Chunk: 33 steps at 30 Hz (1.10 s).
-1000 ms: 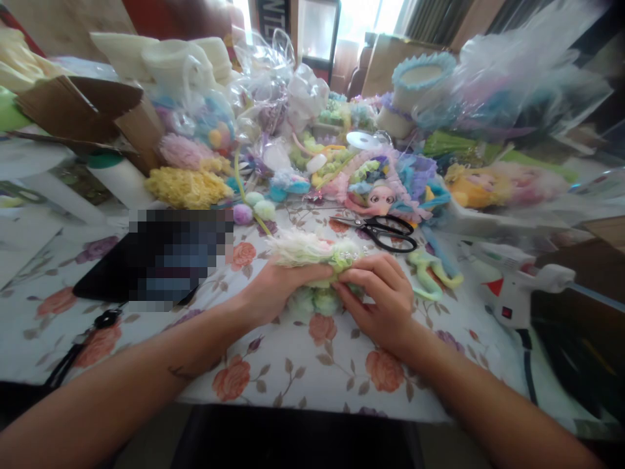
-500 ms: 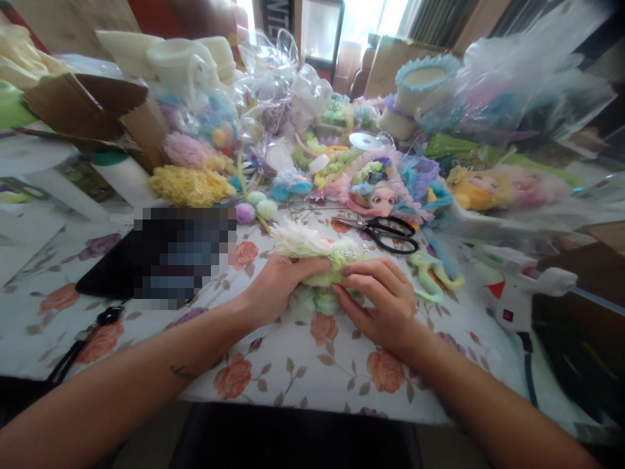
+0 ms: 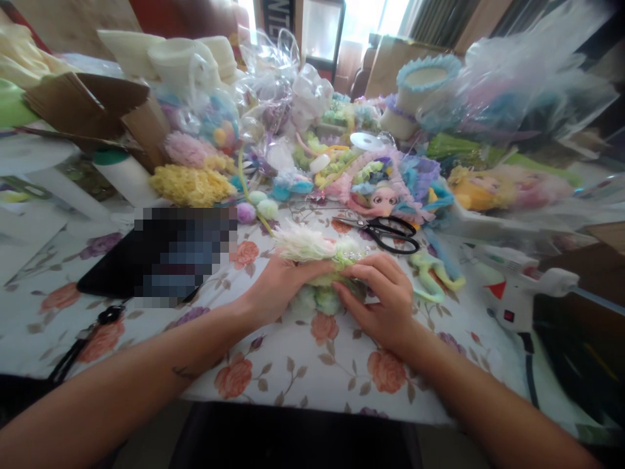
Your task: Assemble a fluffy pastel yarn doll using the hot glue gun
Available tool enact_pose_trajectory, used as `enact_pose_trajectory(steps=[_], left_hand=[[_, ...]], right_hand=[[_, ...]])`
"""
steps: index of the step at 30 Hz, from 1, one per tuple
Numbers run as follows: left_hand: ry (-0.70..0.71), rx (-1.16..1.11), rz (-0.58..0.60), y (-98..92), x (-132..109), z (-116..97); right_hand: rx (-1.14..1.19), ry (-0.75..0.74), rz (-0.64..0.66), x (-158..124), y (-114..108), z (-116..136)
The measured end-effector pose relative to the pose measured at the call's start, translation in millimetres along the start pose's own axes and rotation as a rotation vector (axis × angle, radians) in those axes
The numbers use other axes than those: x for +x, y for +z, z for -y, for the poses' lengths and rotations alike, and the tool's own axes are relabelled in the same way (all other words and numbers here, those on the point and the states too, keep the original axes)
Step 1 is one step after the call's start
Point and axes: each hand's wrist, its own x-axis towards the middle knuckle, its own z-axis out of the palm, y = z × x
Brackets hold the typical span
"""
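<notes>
Between my hands is a doll-like craft piece (image 3: 305, 242) with pale fluffy hair, a light green body and clear beads along one side. It lies on its side low over the table. My left hand (image 3: 280, 281) is closed around its left part, thumb across the top. With bent fingertips my right hand (image 3: 378, 293) pinches the green fabric at its right part. Pale green pompoms (image 3: 317, 299) show beneath the hands. Just beyond the right hand lie black-handled scissors (image 3: 385, 232), blades pointing left. A green and yellow fuzzy stem (image 3: 436, 277) curls to the right.
A black tablet (image 3: 127, 260) lies left, its screen blurred out. On the right rests a white glue gun (image 3: 512, 286) with its cord. Behind are a doll head (image 3: 384, 200), yellow curly trim (image 3: 190, 185), a cardboard box (image 3: 92, 117) and clear plastic bags (image 3: 527, 85).
The craft piece has tilted slightly between my hands, and the right fingers have shifted a little upward on the green fabric. Both hands keep their hold.
</notes>
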Motion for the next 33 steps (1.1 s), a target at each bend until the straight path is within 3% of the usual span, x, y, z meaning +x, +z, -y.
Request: enact_pose_trajectory(steps=[8,15,22,33], left_hand=[[-0.002,0.022,-0.030,-2.1,2,4],[-0.024,-0.066,0.012,-3.3,3,9],[-0.111,-0.190,0.052,-6.4,5,14],[-0.163,-0.212,0.239,-9.8,1,5]], right_hand=[[-0.012,-0.044,0.027,1,-1,0],[-0.072,-0.112,0.019,1,-1,0],[-0.212,-0.348,0.022,0,-7,-7],[-0.235,-0.455,-0.043,6,-11,-6]])
